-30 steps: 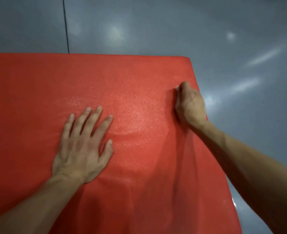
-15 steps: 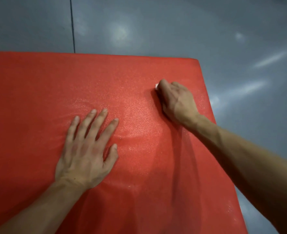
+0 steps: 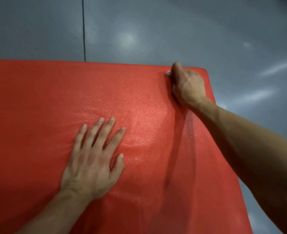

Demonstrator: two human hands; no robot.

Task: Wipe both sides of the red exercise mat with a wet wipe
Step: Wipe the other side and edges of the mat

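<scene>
The red exercise mat (image 3: 38,102) lies flat on the floor and fills most of the view. My left hand (image 3: 92,159) rests flat on it with fingers spread, near the middle. My right hand (image 3: 188,85) is curled near the mat's far right corner and grips a white wet wipe (image 3: 168,72), of which only a small bit shows at the fingertips. A damp sheen covers the mat between the two hands.
Grey glossy floor (image 3: 190,31) surrounds the mat at the far side and the right. A dark floor seam (image 3: 83,27) runs away from the mat's far edge.
My right hand has slid with the wipe away from me, toward the mat's far right corner. My left hand has stayed pressed in place.
</scene>
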